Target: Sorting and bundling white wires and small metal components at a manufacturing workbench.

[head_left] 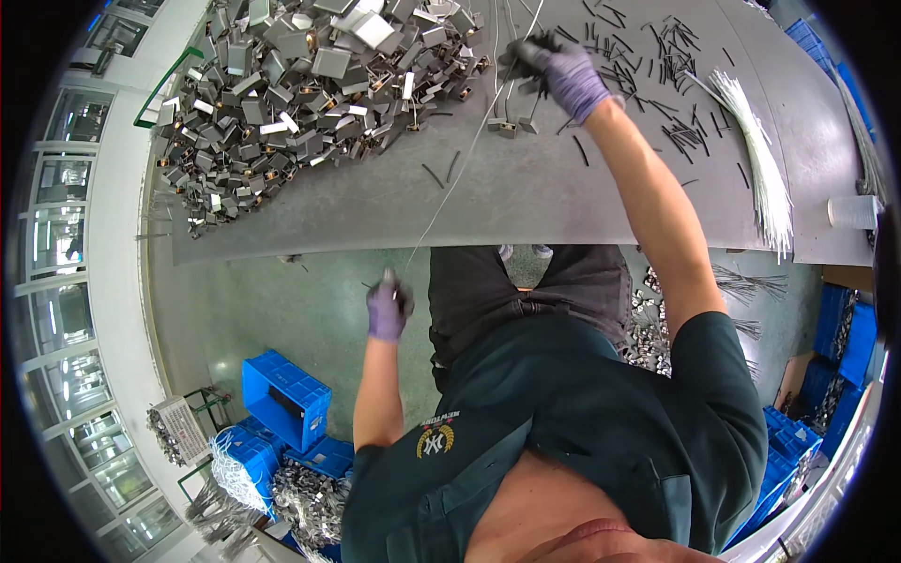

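Fingers of the left hand (388, 308) are bending inward and, as far as the blur is allowing, clamping together on the lower end of a thin white wire (459, 179), just off the front edge of the grey surface (544, 202). The wire is running up taut, past the right hand (565, 75). Fingers of the right hand are bending over the wires above the surface; whether they are gripping, or standing apart, I cannot tell.

Progress, judged from how the pieces are lying: the wire in hand is apparently in mid-handling, not finished. A few small metal blocks (507, 126) are sitting apart below the right hand, where further wires are reaching down to them; these are seemingly part of the current piece. A large heap of metal blocks (319, 98) is lying to the left, its finished share not being readable. Many loose black tubes (674, 66) and a bundle of white strands (758, 159) are lying to the right, apparently remaining unused.
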Action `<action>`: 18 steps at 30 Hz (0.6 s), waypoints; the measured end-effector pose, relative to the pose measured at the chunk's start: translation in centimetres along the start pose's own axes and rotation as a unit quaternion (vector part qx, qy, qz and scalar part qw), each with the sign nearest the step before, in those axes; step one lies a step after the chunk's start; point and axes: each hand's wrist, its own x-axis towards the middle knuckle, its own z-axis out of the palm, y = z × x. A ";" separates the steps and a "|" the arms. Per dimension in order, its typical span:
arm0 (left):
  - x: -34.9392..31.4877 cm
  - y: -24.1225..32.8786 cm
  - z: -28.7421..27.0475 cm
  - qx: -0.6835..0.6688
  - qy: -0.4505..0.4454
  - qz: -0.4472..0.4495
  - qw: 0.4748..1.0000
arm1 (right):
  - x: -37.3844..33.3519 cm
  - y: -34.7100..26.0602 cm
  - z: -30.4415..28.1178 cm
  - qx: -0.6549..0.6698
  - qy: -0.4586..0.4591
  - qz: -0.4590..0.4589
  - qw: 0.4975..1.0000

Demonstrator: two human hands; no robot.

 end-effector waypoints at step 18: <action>16.1 12.3 26.3 -0.096 -0.121 0.124 0.980 | 2.0 3.9 -1.5 -0.322 0.014 0.094 0.942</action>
